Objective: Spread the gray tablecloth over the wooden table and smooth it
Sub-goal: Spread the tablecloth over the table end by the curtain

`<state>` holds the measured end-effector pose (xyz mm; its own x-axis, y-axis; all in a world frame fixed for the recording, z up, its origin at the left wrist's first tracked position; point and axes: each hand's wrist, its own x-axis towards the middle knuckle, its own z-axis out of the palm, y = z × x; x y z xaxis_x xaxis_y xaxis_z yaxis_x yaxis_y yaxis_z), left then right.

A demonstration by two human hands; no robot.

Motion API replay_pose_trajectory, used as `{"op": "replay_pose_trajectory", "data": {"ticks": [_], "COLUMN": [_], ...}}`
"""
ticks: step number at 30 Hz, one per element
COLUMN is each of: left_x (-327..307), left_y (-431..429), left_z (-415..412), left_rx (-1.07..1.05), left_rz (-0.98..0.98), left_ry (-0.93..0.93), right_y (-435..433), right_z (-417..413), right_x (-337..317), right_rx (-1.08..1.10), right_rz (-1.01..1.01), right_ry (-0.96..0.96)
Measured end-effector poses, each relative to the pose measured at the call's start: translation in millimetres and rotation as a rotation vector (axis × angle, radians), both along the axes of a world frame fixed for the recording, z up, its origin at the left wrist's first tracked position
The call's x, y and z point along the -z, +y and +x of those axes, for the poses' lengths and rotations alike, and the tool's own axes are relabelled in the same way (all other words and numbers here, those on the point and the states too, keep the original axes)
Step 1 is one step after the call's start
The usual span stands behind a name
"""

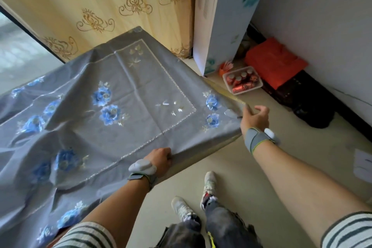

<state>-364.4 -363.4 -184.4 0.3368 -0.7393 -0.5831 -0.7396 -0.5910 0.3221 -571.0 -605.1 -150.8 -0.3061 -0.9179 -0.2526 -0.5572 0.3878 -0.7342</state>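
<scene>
Cloth: gray tablecloth point(112, 94) looks light, limp (creases easily); best held at hems.
Left hand point(160, 158): clenched on near hem.
Right hand point(254, 118): pinching corner over wooden table point(231, 95).

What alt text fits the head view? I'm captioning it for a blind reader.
A person's left hand and right hand grip the near edge and corner of a gray tablecloth with blue flowers, draped wrinkled over a table; a yellow curtain hangs behind.

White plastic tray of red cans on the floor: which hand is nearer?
Right. The right hand grips the table corner just short of the white plastic tray of red cans; the left hand is farther back along the near edge.
</scene>
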Motion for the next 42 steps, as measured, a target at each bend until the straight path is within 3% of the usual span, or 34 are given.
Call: {"op": "replay_pose_trajectory", "data": {"ticks": [5, 8, 11, 16, 23, 26, 29, 31, 33, 37, 39, 42], "left_x": [13, 16, 13, -2, -13, -12, -5, 5, 14, 22, 21, 14], "left_y": [13, 16, 19, 20, 6, -13, -32, -43, -54, -62, -61, -56], "left_z": [8, 8, 15, 15, -21, -49, -83, -102, -114, -121, -117, -102], "left_rx": [-0.031, -0.060, -0.082, -0.001, -0.162, -0.263, -0.312, -0.364, -0.598, -1.608, -1.839, -1.986], "left_rz": [-0.015, -0.032, -0.060, -0.040, -0.181, -0.251, -0.198, -0.047, 0.078, -0.082, -0.262, -0.458], "left_ry": [-0.083, -0.136, -0.178, -0.229, -0.269, -0.219, -0.131, -0.020, 0.166, 0.765, 0.871, 0.928], "right_y": [-3, 9, 24, 15, -31, -40, -47, -55, -61, -74, -78, -83], "right_z": [-26, -37, -38, -22, 36, 49, 43, 34, 28, 17, 12, 3], "right_x": [21, 39, 51, 54, 45, 48, 52, 55, 55, 53, 54, 54], "right_rx": [-0.012, -0.046, -0.142, -0.386, -0.966, -1.206, -1.031, -0.879, -0.747, -0.613, -0.654, -0.755], "right_rz": [0.276, 0.508, 0.610, 0.589, 0.232, 0.274, 0.432, 0.536, 0.661, 0.741, 0.761, 0.807], "right_ry": [0.067, -0.026, -0.049, 0.096, 0.546, 0.674, 0.354, 0.139, -0.027, -0.193, -0.187, -0.132]}}
